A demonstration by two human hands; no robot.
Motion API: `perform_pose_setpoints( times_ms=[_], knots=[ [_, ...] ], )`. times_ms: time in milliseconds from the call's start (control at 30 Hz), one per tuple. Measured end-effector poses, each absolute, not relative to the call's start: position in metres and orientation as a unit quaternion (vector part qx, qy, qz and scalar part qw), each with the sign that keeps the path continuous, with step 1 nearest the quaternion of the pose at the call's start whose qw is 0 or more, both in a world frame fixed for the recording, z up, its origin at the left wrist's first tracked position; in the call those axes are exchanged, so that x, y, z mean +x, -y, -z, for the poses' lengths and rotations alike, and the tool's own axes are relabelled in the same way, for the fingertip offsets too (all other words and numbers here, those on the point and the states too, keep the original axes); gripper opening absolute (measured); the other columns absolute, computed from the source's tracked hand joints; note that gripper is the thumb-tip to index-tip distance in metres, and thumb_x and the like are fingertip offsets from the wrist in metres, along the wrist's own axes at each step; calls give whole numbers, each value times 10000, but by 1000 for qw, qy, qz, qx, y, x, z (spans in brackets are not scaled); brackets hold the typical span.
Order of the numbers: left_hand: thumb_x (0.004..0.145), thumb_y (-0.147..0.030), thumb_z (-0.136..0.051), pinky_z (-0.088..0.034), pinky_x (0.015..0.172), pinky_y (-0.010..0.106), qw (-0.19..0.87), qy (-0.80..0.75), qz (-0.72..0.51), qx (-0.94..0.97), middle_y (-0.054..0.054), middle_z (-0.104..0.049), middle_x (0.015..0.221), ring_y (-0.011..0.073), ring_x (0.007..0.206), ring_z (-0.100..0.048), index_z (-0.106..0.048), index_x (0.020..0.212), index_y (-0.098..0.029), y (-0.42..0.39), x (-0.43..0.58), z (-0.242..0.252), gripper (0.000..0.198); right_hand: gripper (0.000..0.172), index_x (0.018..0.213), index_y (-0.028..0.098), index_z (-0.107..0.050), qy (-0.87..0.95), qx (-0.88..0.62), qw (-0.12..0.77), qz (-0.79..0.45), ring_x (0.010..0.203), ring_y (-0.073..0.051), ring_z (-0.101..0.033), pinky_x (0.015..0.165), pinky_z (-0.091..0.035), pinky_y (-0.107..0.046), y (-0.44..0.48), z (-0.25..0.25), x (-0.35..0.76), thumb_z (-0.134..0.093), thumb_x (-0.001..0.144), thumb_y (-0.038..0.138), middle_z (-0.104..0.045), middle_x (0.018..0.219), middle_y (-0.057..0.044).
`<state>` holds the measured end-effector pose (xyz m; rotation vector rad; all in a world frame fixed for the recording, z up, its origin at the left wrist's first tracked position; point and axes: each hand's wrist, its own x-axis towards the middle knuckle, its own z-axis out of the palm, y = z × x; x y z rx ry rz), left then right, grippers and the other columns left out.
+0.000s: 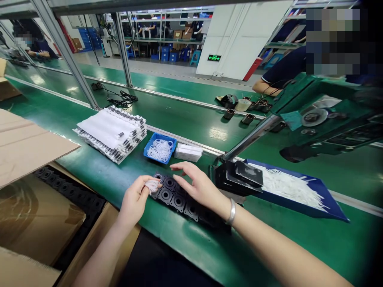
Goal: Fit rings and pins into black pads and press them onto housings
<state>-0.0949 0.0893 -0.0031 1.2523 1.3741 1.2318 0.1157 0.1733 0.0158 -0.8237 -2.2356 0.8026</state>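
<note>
Several thin white rings are bunched in the closed fingers of my left hand. Under and between my hands lie rows of black square parts with round holes, set close together on the green bench. One white ring rests on the far left part. My right hand hovers over the rows, thumb and fingers apart, holding nothing that I can see. A blue tray full of white rings stands just beyond my hands.
A layered stack of white sheets and small parts is at the left. Beside the tray sit white blocks. A black-based press and a blue bin of white strips stand right. An open cardboard box is near left. A co-worker's arm shows opposite.
</note>
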Motion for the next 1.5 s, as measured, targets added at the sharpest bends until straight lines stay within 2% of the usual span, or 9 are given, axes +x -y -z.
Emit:
perform_pose_setpoints(
  times_ms=[133,300,600,733,867,1133,1233,1333,1500],
  knots=[
    [842,-344,-711,-614,802,347,540,-507,-532,410,60,-722,941,207,860,-711,-683,997,-167,-89,-80,-5,237,237,923,202,-684,784,-320,284,-449,749,-150,-610,672,-503,-270,-160,-24,106,-628,926,432,-661,859,-33],
    [788,-365,-774,-619,800,359,573,-494,-532,380,67,-728,934,210,849,-718,-693,1032,-155,-86,-74,-3,333,381,761,183,-645,721,-343,307,-518,697,-139,-587,644,-462,-257,-157,-14,98,-647,874,546,-658,765,-18],
    [851,-369,-699,-588,876,396,535,-540,-522,387,87,-747,968,247,905,-734,-679,1067,-154,-80,-92,4,306,257,793,192,-628,756,-359,346,-424,764,-150,-564,701,-459,-283,-171,-19,104,-588,930,405,-621,827,-26],
    [916,-283,-591,-531,934,364,405,-600,-489,488,77,-761,1004,243,979,-711,-690,1067,-192,-78,-105,5,203,197,746,190,-619,795,-384,292,-367,854,-173,-577,806,-476,-327,-186,-3,117,-589,913,290,-620,874,-44],
    [922,-196,-531,-497,963,333,302,-599,-446,593,60,-749,1093,239,1051,-679,-725,1081,-231,-80,-101,5,253,171,716,186,-623,802,-398,250,-370,844,-173,-585,807,-483,-332,-192,14,119,-611,884,219,-627,868,-43],
    [891,-79,-529,-373,1173,418,333,-494,-419,685,56,-718,1230,242,1221,-630,-734,1123,-260,-97,-81,31,358,130,738,170,-597,807,-424,220,-347,802,-169,-570,779,-473,-326,-191,16,106,-642,860,165,-587,846,-38],
    [898,-61,-507,-332,1200,456,309,-489,-393,715,68,-703,1260,246,1257,-607,-718,1159,-257,-99,-81,33,388,42,862,162,-595,805,-434,223,-338,806,-170,-581,757,-478,-315,-189,17,107,-635,871,154,-598,886,-42],
    [911,-71,-500,-332,1199,467,283,-475,-368,748,85,-691,1281,253,1272,-596,-708,1182,-246,-100,-82,33,384,88,990,176,-590,811,-428,222,-332,823,-163,-601,764,-479,-303,-186,18,109,-575,917,129,-628,908,-31],
    [940,-80,-445,-423,1142,445,208,-462,-351,787,88,-697,1269,243,1247,-616,-693,1178,-214,-99,-82,32,370,85,951,190,-614,835,-402,212,-311,885,-180,-607,818,-482,-326,-186,11,113,-572,932,119,-639,949,-39]
  ],
)
